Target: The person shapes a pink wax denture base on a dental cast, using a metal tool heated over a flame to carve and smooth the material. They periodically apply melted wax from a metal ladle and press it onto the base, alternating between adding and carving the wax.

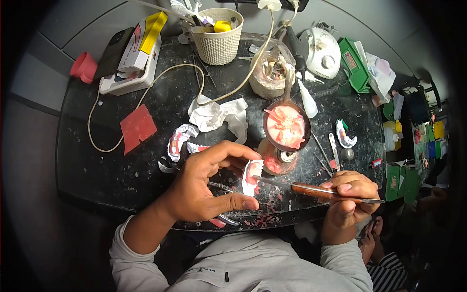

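Between the thumb and fingers of my left hand [206,180] is a white plaster dental cast [248,187] with pink wax on it. My right hand [351,194] grips a wax knife [316,191] by its wooden handle. The blade's tip touches or nearly touches the pink wax on the cast. Just behind the cast, a small pan of pink wax [286,125] sits above a burner [275,165], whose lower part is partly hidden. More white dental casts [181,141] with pink wax lie behind my left hand, partly covered by it.
A pink wax sheet [137,127] and crumpled tissue [219,116] lie on the black table. Metal tools [334,151] and another cast [345,135] are at right. A woven basket [217,46] and white machine [321,52] stand behind. A cable [199,87] crosses the table. Another person's hands [372,236] show lower right.
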{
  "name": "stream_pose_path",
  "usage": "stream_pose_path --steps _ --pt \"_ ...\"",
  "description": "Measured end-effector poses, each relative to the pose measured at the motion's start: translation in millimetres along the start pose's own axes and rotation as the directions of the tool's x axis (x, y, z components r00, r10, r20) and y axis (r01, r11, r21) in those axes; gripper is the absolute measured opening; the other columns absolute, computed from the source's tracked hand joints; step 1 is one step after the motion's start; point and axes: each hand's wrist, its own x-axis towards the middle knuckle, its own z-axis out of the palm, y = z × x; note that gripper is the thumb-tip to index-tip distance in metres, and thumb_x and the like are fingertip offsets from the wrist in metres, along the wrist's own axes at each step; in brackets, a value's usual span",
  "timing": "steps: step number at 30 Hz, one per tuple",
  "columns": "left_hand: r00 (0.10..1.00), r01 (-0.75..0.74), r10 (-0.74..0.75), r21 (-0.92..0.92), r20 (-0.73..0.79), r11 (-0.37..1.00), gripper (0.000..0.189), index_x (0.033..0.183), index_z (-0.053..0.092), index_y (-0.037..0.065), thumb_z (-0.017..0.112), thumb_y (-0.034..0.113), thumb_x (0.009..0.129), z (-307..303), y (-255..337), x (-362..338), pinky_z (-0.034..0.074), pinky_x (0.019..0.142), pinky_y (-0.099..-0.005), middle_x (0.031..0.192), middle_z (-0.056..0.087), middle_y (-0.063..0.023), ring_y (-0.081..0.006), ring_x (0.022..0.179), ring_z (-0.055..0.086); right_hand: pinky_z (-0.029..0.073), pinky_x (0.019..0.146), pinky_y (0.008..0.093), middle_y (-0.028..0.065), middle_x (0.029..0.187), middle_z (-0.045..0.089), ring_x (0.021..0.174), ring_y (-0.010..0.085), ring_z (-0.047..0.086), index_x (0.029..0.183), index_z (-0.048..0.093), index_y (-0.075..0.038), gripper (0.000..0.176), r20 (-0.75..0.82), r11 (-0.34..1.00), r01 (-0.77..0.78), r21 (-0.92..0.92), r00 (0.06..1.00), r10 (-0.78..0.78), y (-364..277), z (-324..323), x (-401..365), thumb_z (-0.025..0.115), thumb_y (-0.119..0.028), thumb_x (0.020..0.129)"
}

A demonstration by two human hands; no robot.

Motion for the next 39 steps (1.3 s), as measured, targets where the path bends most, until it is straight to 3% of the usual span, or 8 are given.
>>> stream_pose_path --steps 2,27,39 --pt "1.000 -0.012 0.012 0.023 0.012 1.000 0.069 0.125 0.055 -0.007 0.092 0.015 0.071 -0.1 0.5 0.4 0.047 0.101 -0.0356 0.123 0.062 -0.0183 -0.0224 0.115 0.061 0.057 0.056 0.0300 0.0139 0.069 0.071 0.062 0.0230 0.072 0.088 0.065 -0.003 0.044 -0.074 0.997 -0.081 0.003 0.994 0.081 0.0 2.1 -4.4 0.071 -0.047 0.090" --pt "0.999 -0.054 0.053 -0.021 -0.010 0.998 0.070 0.126 0.054 -0.007 0.092 0.012 0.070 1.2 -2.4 1.1 0.048 0.098 -0.0340 0.125 0.061 -0.0192 -0.0194 0.109 0.061 0.058 0.057 0.0303 0.0141 0.069 0.071 0.063 0.0228 0.073 0.089 0.064 -0.002 0.044 -0.060 0.999 -0.019 -0.027 0.998 0.017 2.5 -0.3 -4.0 0.068 -0.046 0.093" --pt "1.000 0.021 -0.022 -0.091 -0.013 0.996 0.070 0.128 0.050 -0.007 0.089 0.009 0.073 2.7 0.1 -0.6 0.048 0.102 -0.0376 0.129 0.058 -0.0231 -0.0254 0.119 0.060 0.059 0.062 0.0311 0.0144 0.073 0.072 0.067 0.0239 0.073 0.092 0.066 -0.003 0.040 -0.002 1.000 -0.016 -0.012 1.000 0.016 0.2 -1.2 -1.1 0.068 -0.043 0.093"
